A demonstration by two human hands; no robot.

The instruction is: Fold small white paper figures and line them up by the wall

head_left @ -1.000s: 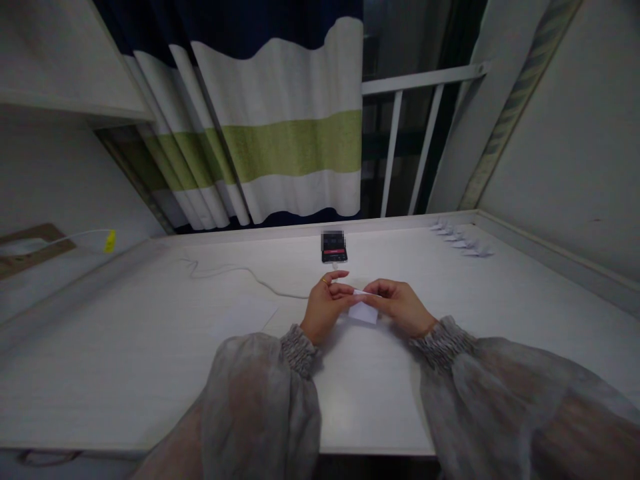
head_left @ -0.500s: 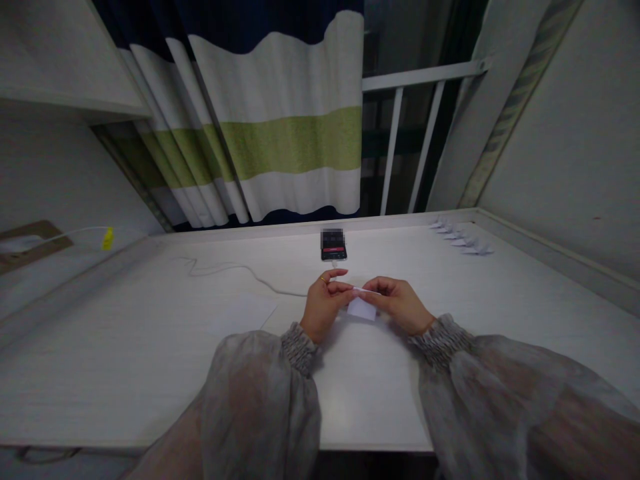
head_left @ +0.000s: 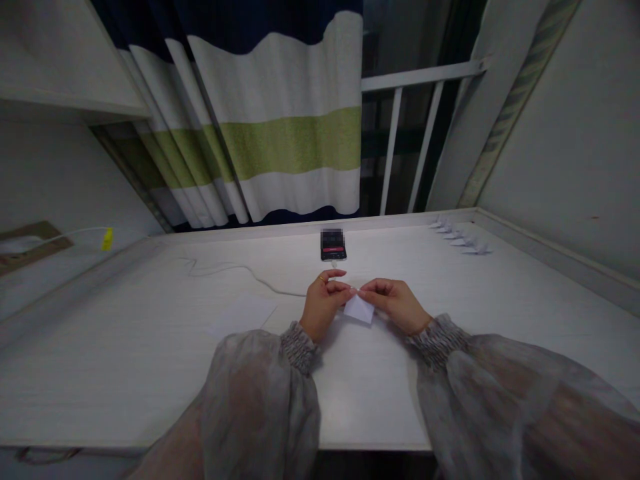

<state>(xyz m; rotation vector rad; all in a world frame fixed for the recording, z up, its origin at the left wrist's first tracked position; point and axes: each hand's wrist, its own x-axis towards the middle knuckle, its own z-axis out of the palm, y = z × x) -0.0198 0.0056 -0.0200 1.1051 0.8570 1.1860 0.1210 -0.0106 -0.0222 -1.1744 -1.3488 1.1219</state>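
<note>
Just in front of the phone [head_left: 333, 245], your left hand [head_left: 323, 303] and right hand [head_left: 395, 303] both pinch the small white paper [head_left: 359, 309], apparently part-folded, while seemingly finished folded paper pieces [head_left: 457, 239] lie well right of it.

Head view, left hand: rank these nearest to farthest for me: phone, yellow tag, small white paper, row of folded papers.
1. small white paper: pinched between the left hand and the right hand, touching.
2. phone: straight ahead, just beyond the fingers.
3. row of folded papers: far right corner.
4. yellow tag: far left.
</note>
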